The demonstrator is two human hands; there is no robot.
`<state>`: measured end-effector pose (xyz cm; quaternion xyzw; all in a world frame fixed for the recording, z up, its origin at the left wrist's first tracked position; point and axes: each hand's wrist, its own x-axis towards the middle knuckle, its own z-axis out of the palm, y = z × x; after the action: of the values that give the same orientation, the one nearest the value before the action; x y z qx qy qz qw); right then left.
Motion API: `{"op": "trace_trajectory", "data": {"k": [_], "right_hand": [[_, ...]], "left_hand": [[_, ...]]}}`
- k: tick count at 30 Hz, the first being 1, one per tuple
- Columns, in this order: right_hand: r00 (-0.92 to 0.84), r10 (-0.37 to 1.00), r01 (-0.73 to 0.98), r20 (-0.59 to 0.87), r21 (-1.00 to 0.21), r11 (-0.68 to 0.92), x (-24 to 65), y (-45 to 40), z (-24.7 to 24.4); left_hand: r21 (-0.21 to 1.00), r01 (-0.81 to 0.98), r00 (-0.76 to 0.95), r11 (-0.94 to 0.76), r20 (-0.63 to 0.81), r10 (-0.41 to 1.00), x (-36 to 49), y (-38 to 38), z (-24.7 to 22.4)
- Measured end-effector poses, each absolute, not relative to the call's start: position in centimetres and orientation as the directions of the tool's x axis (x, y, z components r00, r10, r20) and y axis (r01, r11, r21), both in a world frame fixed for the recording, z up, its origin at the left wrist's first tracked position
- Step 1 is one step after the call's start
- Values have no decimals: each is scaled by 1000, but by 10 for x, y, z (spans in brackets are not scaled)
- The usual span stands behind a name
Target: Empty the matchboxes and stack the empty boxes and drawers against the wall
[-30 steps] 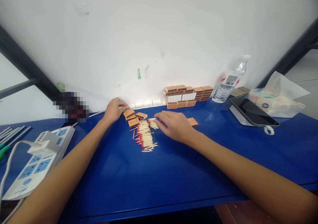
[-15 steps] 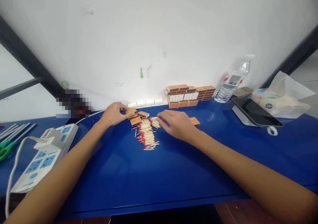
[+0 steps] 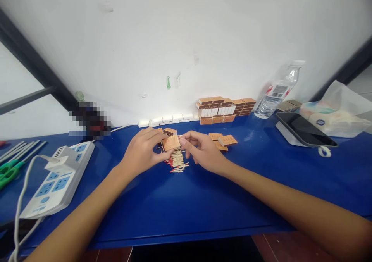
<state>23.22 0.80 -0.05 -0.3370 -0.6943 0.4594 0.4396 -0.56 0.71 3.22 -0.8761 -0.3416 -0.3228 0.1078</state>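
My left hand (image 3: 143,149) grips an orange matchbox (image 3: 171,142) between thumb and fingers, holding it above the pile of matches (image 3: 178,162). At the box's right end, the closed fingers of my right hand (image 3: 200,147) meet it; the fingertips partly hide that end. The matches are pale with red heads and lie loose on the blue table (image 3: 180,204). Behind the held box lies another matchbox (image 3: 170,131), partly covered by my left hand. To the right of my right hand, several matchboxes (image 3: 228,140) lie in a loose heap.
Stacked matchboxes (image 3: 217,111) stand against the wall, beside a row of white box trays (image 3: 167,119). A water bottle (image 3: 279,91), a phone (image 3: 305,129) and a tissue pack (image 3: 328,114) are at right. At left are a power strip (image 3: 64,182) and green scissors (image 3: 10,171).
My left hand has brought a matchbox right, over the matches. My right hand has closed at the box's end. More of the loose matchboxes at right now show.
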Motion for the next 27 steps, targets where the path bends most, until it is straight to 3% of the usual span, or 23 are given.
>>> {"op": "trace_trajectory", "data": {"k": [10,17,27], "right_hand": [[-414,891,88,188,-966,245,231,7,0],[-360,926,139,111,-976,171,240,12,0],[-253,938,163,237,-945,283,259,33,3]], "left_hand": [[-8,609,572,-793,698,431,-4,1,16],[61,583,559,-811,694,454,-6,0,16],[15,594,540,-804,734,412,-10,5,17]]}}
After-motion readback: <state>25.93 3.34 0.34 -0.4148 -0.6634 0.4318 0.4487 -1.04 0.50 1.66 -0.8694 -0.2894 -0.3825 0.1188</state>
